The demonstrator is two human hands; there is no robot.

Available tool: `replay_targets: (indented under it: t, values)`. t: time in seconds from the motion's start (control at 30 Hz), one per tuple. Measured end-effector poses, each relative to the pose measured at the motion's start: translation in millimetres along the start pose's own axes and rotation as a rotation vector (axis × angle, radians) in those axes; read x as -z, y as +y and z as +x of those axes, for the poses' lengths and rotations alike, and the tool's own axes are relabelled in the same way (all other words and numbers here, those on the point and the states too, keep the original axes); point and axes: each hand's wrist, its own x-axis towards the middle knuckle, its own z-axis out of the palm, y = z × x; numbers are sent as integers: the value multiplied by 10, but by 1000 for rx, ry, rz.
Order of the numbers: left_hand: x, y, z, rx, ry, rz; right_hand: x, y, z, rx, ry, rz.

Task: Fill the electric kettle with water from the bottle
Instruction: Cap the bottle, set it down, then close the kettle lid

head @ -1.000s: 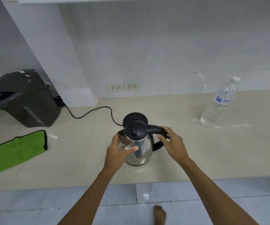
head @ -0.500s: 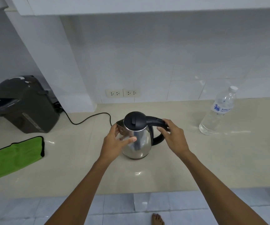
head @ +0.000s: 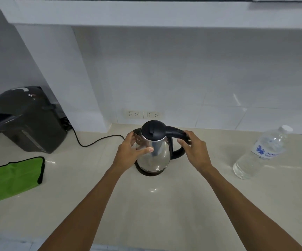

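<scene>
The steel electric kettle [head: 157, 153] with a black lid and handle stands on its black base [head: 151, 173] in the middle of the beige counter [head: 146, 205]. Its lid is down. My left hand [head: 131, 152] wraps the kettle's steel body near the spout, thumb across the front. My right hand [head: 193, 150] holds the black handle from the right. The clear water bottle [head: 259, 154], capped white and holding water, stands upright on the counter well to the right of both hands.
A dark thermo pot [head: 22, 119] stands at the back left, a black cord [head: 95, 142] running from behind it toward the kettle base. A green cloth [head: 12, 175] lies at the left edge. Two wall sockets [head: 143, 114] sit behind the kettle.
The kettle went from beside its base to standing on the base, both hands keeping their hold. The camera tilted up, so the scene sits lower in the frame.
</scene>
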Motion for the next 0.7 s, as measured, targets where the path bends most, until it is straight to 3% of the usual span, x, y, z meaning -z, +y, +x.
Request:
replay_targets:
  t: [0.7]
  values:
    - [-34,-281,395,72,-12,-50,-257,307,338,-15,-84,21]
